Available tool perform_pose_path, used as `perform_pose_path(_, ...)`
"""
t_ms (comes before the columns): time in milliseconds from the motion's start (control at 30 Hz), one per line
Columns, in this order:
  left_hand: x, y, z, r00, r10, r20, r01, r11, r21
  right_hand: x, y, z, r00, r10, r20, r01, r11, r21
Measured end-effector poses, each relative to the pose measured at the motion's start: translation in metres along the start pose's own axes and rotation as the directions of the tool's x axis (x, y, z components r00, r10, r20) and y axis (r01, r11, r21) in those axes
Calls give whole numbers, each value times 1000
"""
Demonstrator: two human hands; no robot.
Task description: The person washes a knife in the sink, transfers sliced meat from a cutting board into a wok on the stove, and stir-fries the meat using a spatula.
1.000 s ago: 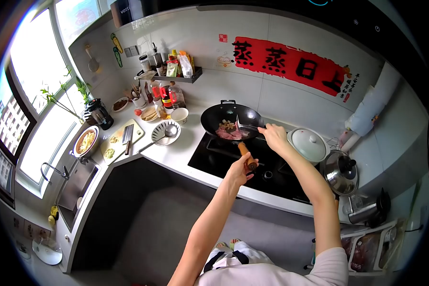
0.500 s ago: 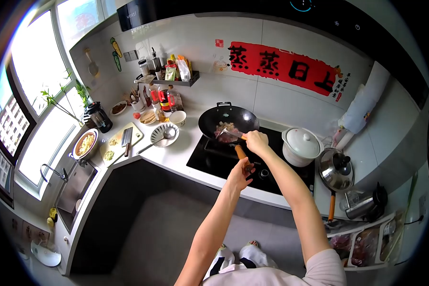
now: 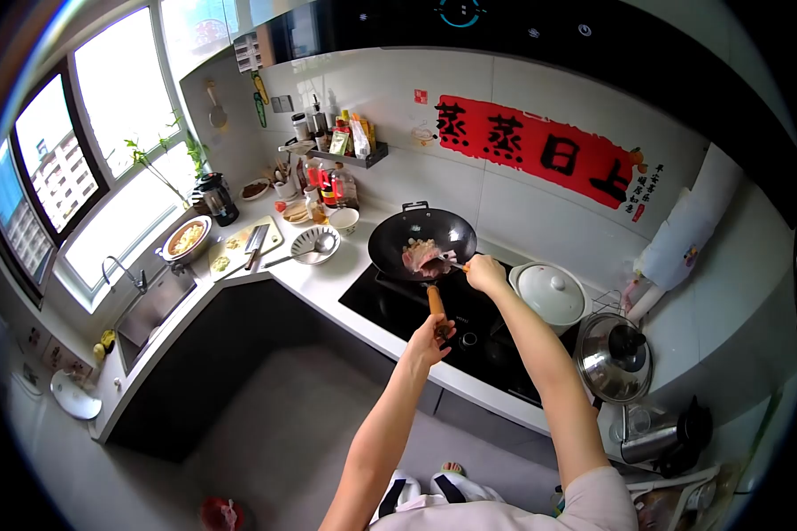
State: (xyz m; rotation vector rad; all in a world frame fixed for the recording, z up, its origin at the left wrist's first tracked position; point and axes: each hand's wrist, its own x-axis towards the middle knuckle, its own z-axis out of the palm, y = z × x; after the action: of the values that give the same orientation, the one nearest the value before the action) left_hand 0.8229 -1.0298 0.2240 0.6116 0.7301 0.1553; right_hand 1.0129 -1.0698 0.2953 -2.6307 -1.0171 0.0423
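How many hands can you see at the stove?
2: the left hand holding the handle of the wok, and the right hand holding a spatula at the wok.

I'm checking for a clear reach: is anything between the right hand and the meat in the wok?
Just the rim of the wok, and the spatula in the right hand passes over it toward the meat; nothing else visible stands between.
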Motion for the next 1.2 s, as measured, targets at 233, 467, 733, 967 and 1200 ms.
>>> perform_pose_path(233,-9,4,-11,988,103,-114,-121,980,-159,-2,25,5,996,-76,-40,80,991,104)
perform_pose_path(467,-23,11,-18,978,174,-117,-194,962,-194,-14,42,-27,989,-143,-40,145,988,50)
perform_pose_path(733,-60,9,-31,989,143,49,-143,990,0,-3,-6,35,995,90,-50,-77,972,220)
perform_pose_path(967,-61,6,-43,983,123,136,-118,992,-47,-19,-21,16,998,-54,-19,55,994,95)
perform_pose_path(1200,-54,9,-35,989,107,104,-90,984,-156,6,-14,22,995,-48,-92,61,989,137)
